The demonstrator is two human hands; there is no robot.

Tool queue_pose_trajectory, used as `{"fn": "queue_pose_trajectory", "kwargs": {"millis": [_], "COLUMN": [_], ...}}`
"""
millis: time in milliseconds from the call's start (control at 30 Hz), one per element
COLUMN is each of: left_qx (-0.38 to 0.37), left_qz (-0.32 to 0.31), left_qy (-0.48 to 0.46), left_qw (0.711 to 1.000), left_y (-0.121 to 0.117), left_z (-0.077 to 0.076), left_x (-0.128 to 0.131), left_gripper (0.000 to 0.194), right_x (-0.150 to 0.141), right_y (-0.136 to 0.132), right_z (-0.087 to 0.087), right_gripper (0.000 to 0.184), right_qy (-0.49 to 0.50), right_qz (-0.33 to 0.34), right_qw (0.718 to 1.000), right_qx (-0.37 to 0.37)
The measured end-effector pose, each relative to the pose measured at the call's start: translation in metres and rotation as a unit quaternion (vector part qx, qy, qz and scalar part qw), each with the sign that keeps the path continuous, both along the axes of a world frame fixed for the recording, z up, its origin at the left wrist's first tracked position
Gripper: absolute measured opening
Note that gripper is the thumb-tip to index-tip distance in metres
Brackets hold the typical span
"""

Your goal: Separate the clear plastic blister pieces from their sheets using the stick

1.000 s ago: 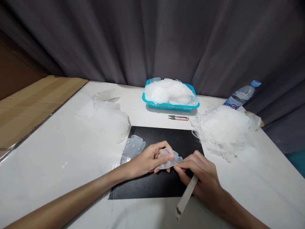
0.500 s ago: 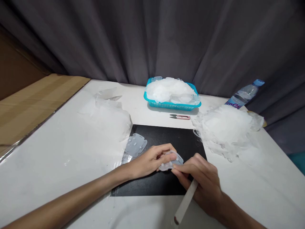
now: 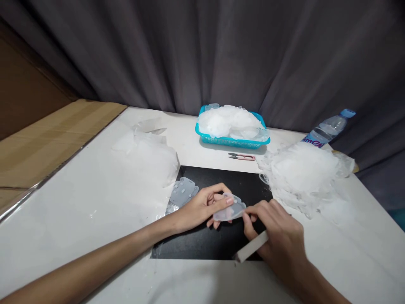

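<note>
A thin, translucent, frosted sheet piece (image 3: 232, 212) with small raised bumps is pinched by my left hand (image 3: 201, 210), thumb on top and fingers beneath. At its right edge, the thumb and forefinger of my right hand (image 3: 281, 230) are close together; whether they touch it is hard to tell. A pale flat stick-like tool (image 3: 253, 247) with a dark end is tucked in that same right hand and points down-left. Both hands are above a black mat (image 3: 190, 249). A similar bumpy translucent piece (image 3: 184, 191) lies at the mat's left edge, beyond my left wrist.
A turquoise basket (image 3: 234, 142) heaped with whitish pieces stands at the back. Before it lie pink-handled thread snips (image 3: 242, 157). Translucent plastic heaps sit left (image 3: 145, 154) and right (image 3: 305, 173), with a tilted water bottle (image 3: 329, 130) behind the right one. Cardboard (image 3: 57, 139) borders the table's left side.
My right hand has shifted right from the piece's lower edge to its right end, and its tool has swung to a flatter slant. The held piece has turned slightly. The view has shifted a little.
</note>
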State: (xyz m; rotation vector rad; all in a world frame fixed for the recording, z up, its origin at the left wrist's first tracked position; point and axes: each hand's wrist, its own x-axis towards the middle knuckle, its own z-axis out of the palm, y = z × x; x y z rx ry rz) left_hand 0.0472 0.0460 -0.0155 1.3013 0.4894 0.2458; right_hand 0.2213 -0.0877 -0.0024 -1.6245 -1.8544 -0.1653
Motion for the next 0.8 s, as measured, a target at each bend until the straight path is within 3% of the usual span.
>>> {"fn": "queue_pose_trajectory", "kwargs": {"millis": [233,800], "left_qx": [-0.072,-0.048], "left_qz": [0.04,0.012], "left_qy": [-0.03,-0.056], "left_qw": [0.996,0.997], "left_y": [0.004,0.003], "left_z": [0.0,-0.001], "left_x": [0.001,-0.006], "left_gripper": [0.038,0.036], "right_x": [0.009,0.01], "right_y": [0.006,0.007], "right_z": [-0.009,-0.015], "right_gripper": [0.017,0.016], "right_qy": [0.012,0.033], "right_qz": [0.016,0.029], "right_qw": [1.0,0.998], "right_qx": [-0.019,-0.044]}}
